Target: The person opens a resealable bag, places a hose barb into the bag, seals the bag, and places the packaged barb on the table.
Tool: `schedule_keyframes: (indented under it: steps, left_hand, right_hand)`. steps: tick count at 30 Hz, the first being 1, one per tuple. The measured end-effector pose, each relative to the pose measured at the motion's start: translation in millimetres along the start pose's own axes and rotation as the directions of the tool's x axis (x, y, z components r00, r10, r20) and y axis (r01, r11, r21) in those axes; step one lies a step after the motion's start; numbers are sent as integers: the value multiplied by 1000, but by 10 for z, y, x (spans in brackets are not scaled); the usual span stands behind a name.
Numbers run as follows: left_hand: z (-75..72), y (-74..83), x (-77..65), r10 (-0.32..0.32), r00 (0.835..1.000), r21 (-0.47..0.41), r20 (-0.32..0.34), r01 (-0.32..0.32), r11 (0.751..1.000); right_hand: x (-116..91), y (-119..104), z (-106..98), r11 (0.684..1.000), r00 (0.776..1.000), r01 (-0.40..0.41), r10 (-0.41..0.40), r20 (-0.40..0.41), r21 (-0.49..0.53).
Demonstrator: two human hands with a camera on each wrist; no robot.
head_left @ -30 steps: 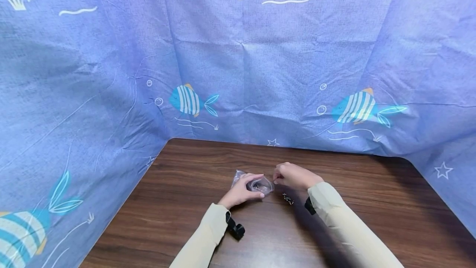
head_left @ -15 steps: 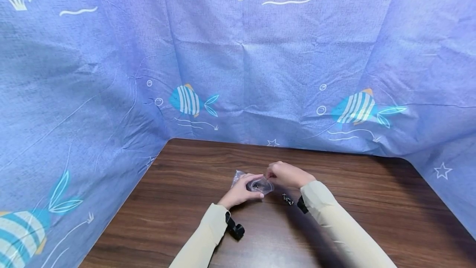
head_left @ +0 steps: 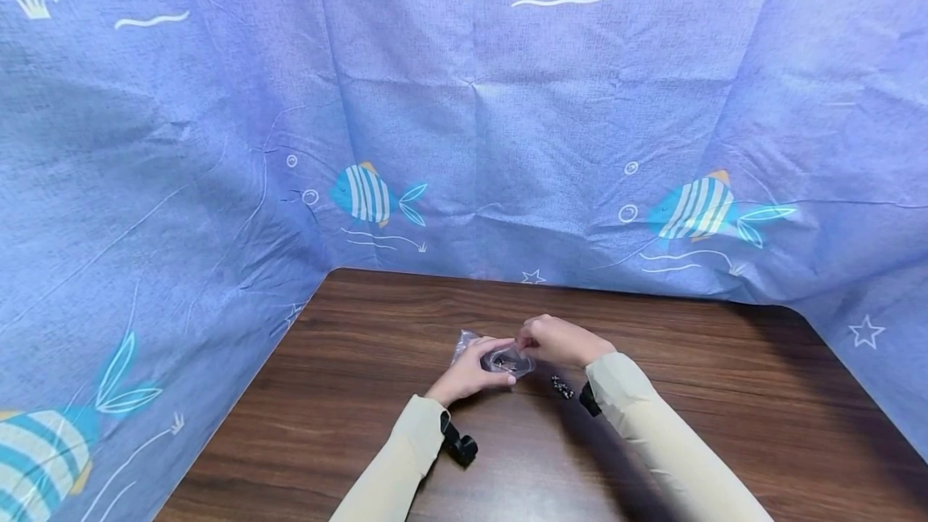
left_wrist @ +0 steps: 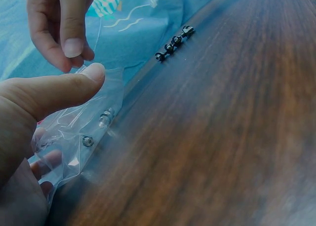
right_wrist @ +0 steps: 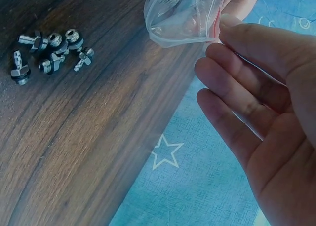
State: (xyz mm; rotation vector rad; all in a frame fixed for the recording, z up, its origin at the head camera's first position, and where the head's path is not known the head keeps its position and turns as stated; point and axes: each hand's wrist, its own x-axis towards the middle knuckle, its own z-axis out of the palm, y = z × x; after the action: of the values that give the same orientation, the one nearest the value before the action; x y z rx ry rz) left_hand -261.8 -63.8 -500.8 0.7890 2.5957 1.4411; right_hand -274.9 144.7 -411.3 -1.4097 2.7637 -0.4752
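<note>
In the head view, the left hand [head_left: 471, 373] holds the bag [head_left: 524, 366], its thumb at the near side and its fingers at the far side. The bag is of clear plastic, its mouth is open, and it is over the middle of the table [head_left: 377, 353]. The right hand [head_left: 560, 340] is at the right edge of this mouth, with bent fingers. Just beside the bag, below the right hand, the loose fittings [head_left: 561, 387] lie in a small group. Both sleeves [head_left: 652, 417] are pale, and behind the table hangs a blue cloth [head_left: 471, 127] with striped fish.

In the left wrist view, the left thumb lies across the front of the bag, and other fingers show through the plastic. Inside are some metal fittings [left_wrist: 88, 140]; how many, I cannot tell. The fingertips of the right hand are at the top of the bag.

In the right wrist view, the right thumb and forefinger pinch the bag at its edge, near a red line [right_wrist: 218, 22]; the other fingers are loosely bent. Six loose fittings lie on the wood, apart from the bag.
</note>
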Motion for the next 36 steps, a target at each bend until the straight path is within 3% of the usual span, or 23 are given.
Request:
schedule_keyframes:
  steps: [24,36]
  left_hand:
    - [20,-34,-38,-18,1000,25,18,17,1000]
    - [8,-2,16,-26,1000,10,15,26,1000]
  right_hand:
    - [-408,184,121,983,980,-162,149,135,90]
    - [-517,268,110,985,982,-150,138,128,90]
